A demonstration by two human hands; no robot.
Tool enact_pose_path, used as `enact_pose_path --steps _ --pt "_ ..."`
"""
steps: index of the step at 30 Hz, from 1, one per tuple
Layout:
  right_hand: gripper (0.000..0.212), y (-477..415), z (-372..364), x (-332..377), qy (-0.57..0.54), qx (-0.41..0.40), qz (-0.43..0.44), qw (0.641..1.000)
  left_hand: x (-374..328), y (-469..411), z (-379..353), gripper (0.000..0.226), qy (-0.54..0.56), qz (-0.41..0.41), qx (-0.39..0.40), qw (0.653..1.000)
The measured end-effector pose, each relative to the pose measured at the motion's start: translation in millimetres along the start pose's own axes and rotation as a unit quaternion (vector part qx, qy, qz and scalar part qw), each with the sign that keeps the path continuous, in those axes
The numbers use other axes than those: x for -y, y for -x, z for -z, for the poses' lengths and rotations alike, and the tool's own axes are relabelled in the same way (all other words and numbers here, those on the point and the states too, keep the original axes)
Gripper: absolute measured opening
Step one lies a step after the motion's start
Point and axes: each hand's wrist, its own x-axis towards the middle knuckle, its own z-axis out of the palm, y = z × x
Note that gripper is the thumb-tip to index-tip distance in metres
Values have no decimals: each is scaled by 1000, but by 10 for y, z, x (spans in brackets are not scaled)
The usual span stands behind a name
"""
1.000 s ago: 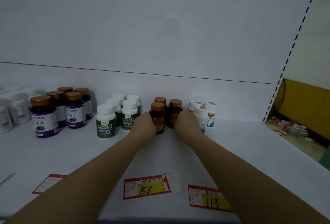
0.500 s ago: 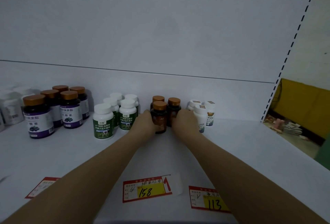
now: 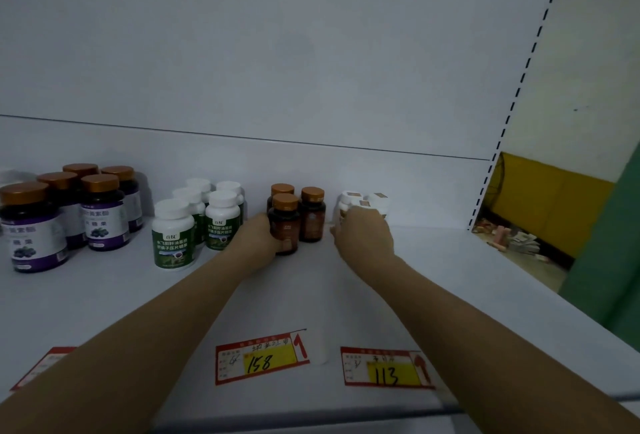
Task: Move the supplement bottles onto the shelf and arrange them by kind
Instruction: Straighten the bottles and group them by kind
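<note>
On the white shelf (image 3: 450,295) stand four groups of bottles. At the left are purple-labelled bottles (image 3: 33,225) with copper caps, then white bottles with green labels (image 3: 173,234). In the middle are three small brown bottles; my left hand (image 3: 258,234) is wrapped around the front brown bottle (image 3: 285,222). A second brown bottle (image 3: 312,213) stands free to its right. My right hand (image 3: 363,231) is closed over the front one of the small white bottles (image 3: 377,199) further right, hiding most of it.
Price tags marked 158 (image 3: 261,357) and 113 (image 3: 386,368) lie on the shelf's front edge, a third tag (image 3: 41,366) at the left. The perforated upright (image 3: 512,101) bounds the shelf on the right, with a yellow wall and clutter beyond.
My right hand has left the brown bottles and moved right onto the small white bottles. My left hand stays on the front brown bottle.
</note>
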Motion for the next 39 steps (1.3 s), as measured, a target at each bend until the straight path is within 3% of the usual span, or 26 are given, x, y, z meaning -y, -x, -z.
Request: enact_pose_path --steps 2,5,10,39 --pt "14 -54 104 -149 -62 -3 -62 996 14 11 -9 53 14 13 -7 1000" --pt "33 -70 152 -334 -107 19 -111 988 1 37 -44 60 29 15 -22 999" --pt "49 -43 33 -403 -98 59 -81 990 -16 23 -85 57 3 5 -57 998" --pt "48 -80 -92 -530 -78 64 -34 994 30 74 -77 52 -19 30 -22 999"
